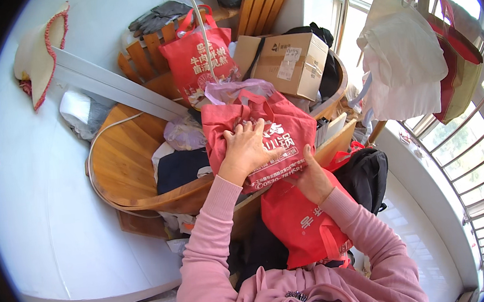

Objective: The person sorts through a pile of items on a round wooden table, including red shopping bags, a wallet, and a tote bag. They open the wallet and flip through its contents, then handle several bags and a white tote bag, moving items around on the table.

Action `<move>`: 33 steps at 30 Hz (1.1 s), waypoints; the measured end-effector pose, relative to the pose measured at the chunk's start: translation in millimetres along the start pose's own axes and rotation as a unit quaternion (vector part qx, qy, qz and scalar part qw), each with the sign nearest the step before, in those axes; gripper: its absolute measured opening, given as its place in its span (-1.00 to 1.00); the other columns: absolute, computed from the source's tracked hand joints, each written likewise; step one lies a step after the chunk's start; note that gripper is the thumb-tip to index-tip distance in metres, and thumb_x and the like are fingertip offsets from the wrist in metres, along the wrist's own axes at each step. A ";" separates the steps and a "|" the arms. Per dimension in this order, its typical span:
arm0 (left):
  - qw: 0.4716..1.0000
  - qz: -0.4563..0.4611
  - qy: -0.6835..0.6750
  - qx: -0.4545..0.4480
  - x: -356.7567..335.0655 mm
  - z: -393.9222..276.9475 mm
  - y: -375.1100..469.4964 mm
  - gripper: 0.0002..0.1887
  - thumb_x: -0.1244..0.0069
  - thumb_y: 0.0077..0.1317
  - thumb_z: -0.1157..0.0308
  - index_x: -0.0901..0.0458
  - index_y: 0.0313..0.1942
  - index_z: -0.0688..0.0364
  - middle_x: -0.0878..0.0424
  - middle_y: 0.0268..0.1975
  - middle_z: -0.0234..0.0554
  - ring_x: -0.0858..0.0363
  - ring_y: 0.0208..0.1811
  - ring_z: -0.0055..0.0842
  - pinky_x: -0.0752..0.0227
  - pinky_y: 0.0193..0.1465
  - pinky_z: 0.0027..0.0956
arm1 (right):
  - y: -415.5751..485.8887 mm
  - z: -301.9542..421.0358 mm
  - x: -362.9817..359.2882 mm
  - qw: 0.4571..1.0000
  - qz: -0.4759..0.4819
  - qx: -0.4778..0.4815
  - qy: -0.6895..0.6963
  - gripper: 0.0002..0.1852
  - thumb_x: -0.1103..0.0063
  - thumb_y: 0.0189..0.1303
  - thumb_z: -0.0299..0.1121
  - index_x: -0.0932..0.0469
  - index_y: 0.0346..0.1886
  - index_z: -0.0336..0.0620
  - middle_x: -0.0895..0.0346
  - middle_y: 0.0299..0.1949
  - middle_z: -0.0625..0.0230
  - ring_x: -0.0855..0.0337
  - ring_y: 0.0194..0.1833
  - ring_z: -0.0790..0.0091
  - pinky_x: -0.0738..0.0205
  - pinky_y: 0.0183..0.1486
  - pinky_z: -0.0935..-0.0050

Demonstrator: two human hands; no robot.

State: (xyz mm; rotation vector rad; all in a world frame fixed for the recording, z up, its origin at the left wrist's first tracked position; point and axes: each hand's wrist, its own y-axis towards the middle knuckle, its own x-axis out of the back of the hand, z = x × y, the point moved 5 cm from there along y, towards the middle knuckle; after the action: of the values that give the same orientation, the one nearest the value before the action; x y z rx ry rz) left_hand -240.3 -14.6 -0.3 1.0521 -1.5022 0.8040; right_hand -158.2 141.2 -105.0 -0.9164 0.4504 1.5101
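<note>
A red fabric tote bag with white writing point(295, 120) lies in front of me, over the near rim of a wooden tub point(119, 179). My left hand point(248, 146) rests on top of the bag with its fingers spread and bent near the handles. My right hand point(313, 179) is at the bag's lower right edge, the thumb on its front and the fingers partly hidden under it; whether it grips the cloth is unclear. Below, nearer my body, lies a brighter red bag point(304, 223). Behind the tote shows a purple plastic bag point(241, 90).
Another red tote point(202, 61) and a cardboard box point(288, 63) stand at the tub's back, by a slatted wooden piece point(141, 60). A black backpack point(367, 179) lies right. Cloths point(402, 55) hang by the barred window. A pale cord point(203, 33) hangs down.
</note>
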 end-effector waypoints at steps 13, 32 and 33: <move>0.997 -0.068 -0.019 -0.037 10.8 -8.7 -14.2 0.00 -0.16 0.14 -0.32 -0.42 0.37 0.32 -0.58 0.27 0.13 -0.44 0.36 -0.04 -0.16 0.35 0.22 | 25.4 -16.9 -30.6 0.992 -0.027 0.035 0.116 -0.59 -0.24 0.44 -0.21 -0.50 0.28 -0.06 -0.61 0.20 0.31 -0.60 0.23 0.26 -0.44 0.37 0.15; 0.618 0.240 -0.748 -0.037 30.3 -7.1 -79.7 -0.33 -0.29 0.32 0.22 -0.41 0.34 0.29 -0.66 0.19 -0.15 -0.67 0.14 -0.52 -0.58 0.21 -0.34 | -25.5 56.9 -55.7 0.995 0.091 0.033 0.002 -0.46 -0.26 0.23 -0.53 -0.43 0.31 -0.30 -0.69 0.07 0.11 -0.76 0.03 0.17 -0.73 0.12 0.16; 0.641 0.230 -0.732 -0.017 23.5 -5.7 -82.5 -0.37 -0.25 0.34 0.27 -0.42 0.34 0.28 -0.66 0.17 -0.17 -0.67 0.12 -0.52 -0.58 0.21 -0.35 | -23.7 58.3 -57.8 0.994 0.103 0.037 -0.008 -0.45 -0.25 0.23 -0.54 -0.42 0.32 -0.30 -0.68 0.07 0.12 -0.76 0.03 0.17 -0.72 0.12 0.16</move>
State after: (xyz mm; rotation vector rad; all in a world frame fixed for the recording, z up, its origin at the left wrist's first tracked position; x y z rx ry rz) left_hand -162.5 -45.4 19.7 1.3480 -3.2502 0.0221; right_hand -155.7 151.1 -20.2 -0.8180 0.5992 1.6743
